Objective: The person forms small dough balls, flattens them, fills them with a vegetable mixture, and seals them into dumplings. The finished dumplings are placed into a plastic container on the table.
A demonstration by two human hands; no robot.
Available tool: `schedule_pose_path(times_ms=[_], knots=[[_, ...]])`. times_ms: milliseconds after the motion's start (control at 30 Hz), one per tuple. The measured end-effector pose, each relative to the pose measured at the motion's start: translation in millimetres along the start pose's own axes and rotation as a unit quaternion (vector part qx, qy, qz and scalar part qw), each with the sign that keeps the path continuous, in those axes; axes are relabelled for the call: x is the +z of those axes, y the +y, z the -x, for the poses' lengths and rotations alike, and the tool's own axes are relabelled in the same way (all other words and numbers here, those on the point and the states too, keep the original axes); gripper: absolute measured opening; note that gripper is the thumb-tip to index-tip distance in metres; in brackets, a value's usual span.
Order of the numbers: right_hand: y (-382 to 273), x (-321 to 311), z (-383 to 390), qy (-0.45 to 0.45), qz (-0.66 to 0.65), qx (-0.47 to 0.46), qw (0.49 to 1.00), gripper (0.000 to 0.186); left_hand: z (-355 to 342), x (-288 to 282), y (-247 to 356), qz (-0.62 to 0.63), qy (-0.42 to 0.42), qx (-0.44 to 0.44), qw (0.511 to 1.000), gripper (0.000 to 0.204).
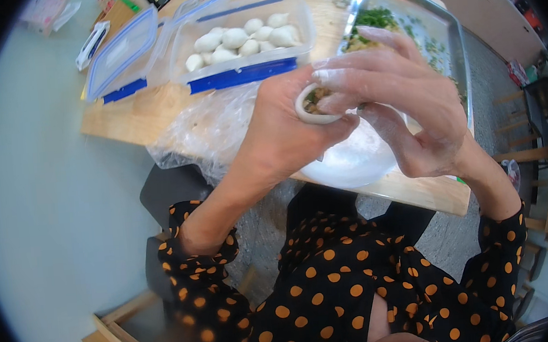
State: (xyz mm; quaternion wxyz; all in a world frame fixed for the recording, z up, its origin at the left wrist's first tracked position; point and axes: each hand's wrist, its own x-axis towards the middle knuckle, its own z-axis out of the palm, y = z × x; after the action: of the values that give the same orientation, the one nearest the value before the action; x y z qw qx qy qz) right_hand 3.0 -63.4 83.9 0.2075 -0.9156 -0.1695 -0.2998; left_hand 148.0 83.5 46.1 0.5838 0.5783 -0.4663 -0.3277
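1. The pale wooden worktop (113, 123) has a bare strip at its left corner, beside a clear, blue-clipped plastic box (124, 57).
2. A clear rectangular container (243, 76) holds smooth, rounded white dough pieces (234, 37).
3. Crinkled plastic film (195, 129) hangs over the near edge.
4. The left hand (282, 115) curls its grip around a soft dough cup (308, 117) with lumpy filling (315, 99).
5. Below sits a round, pale dish (358, 160).
6. The powder-dusted right hand (403, 88) arches, grip half open, one fingertip at the cup's mouth.
7. A raised-rim metal tray (463, 57) carries chopped greens (375, 19).
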Motion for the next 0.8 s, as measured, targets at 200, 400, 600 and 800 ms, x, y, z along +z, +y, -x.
schedule_pose_path(times_ms=[200, 400, 600, 800], knots=[[-11, 35, -13, -0.005, -0.013, -0.043, 0.999, 0.049, 17, -3, -26, -0.136, 0.086, 0.134, 0.978, 0.033], [-18, 37, -14, -0.007, -0.02, -0.031, 0.999, 0.045, 40, -10, -22, -0.079, 0.124, 0.13, 0.98, 0.028], [-32, 33, -6, 0.005, -0.029, -0.068, 0.997, 0.039, 57, -1, -16, -0.059, 0.112, 0.069, 0.99, 0.022], [-39, 30, 5, 0.02, 0.006, -0.011, 1.0, 0.032, 58, 14, -20, -0.045, 0.129, 0.116, 0.984, 0.021]])
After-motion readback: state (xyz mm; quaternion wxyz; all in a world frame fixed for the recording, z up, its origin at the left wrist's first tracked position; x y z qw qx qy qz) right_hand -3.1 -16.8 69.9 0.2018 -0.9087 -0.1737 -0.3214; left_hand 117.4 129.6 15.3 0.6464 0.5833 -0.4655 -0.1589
